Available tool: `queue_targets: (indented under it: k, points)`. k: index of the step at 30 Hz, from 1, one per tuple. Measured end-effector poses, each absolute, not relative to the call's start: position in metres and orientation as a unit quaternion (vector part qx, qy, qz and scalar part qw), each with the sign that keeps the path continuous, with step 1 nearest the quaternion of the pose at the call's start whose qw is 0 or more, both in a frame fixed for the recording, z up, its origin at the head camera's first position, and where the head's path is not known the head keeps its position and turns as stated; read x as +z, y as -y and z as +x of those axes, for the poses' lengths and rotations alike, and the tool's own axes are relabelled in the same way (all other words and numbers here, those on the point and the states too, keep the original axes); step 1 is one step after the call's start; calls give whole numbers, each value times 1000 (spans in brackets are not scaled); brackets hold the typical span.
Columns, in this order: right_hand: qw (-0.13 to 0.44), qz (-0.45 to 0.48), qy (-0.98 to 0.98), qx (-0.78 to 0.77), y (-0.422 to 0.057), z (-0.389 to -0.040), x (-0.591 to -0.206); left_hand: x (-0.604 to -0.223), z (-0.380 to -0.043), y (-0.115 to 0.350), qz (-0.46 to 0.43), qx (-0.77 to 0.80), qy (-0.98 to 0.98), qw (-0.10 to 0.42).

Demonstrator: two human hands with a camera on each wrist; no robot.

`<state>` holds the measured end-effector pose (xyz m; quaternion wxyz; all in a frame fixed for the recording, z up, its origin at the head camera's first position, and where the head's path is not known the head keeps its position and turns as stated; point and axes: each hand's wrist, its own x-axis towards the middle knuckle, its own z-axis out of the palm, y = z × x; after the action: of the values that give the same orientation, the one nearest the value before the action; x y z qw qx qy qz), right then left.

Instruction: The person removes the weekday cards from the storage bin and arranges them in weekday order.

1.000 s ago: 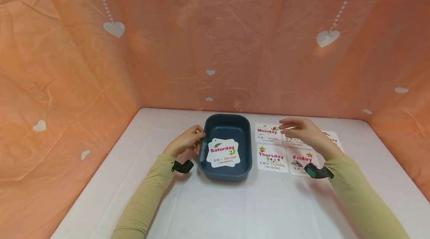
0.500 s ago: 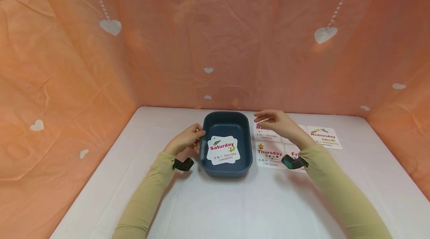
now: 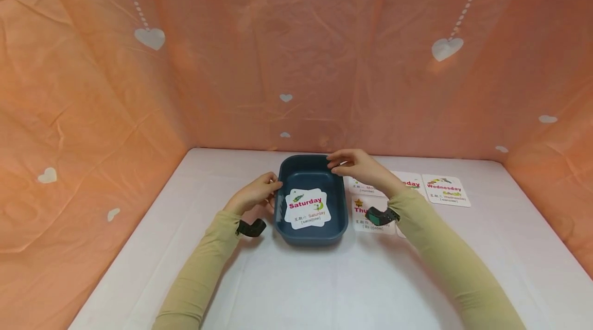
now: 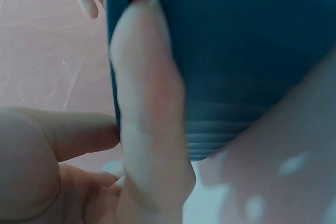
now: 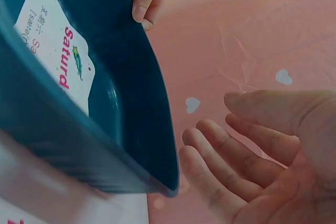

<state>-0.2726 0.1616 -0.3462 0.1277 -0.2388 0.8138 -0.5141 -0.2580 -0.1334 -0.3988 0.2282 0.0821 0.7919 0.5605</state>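
Observation:
A dark blue rectangular bin (image 3: 311,241) stands on the white table, with a Saturday card (image 3: 306,209) lying over at least one other card inside it. My left hand (image 3: 254,193) pinches the bin's left rim; in the left wrist view one finger (image 4: 149,103) lies along the wall. Over the bin's far right corner is my right hand (image 3: 359,165), its fingers loosely bent and holding nothing. The right wrist view shows this hand (image 5: 262,156) close beside the rim; whether it touches is unclear.
Right of the bin lie day cards in two rows. A Wednesday card (image 3: 447,190) is fully visible, while my right arm partly covers the Thursday card (image 3: 363,216) and others. Orange cloth (image 3: 296,62) with white hearts hangs behind the table.
My right hand has moved left from above the day cards to the bin's far right corner. My left hand has stayed at the bin's left rim.

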Motion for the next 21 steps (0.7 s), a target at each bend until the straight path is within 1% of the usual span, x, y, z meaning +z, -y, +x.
queue_targets:
  k: [6,15,21]
  points:
    - [156,-239,-810,-513,-149,-280,-346,-398,-258,133,79,562,-791,228]
    - [166,-250,-815,-496,-131,-287,-345,-397,-258,133,68,565,-788,233]
    - [201,-269,-827,-451,-120,-292,-355,-396,-257,133,67,560,-792,233]
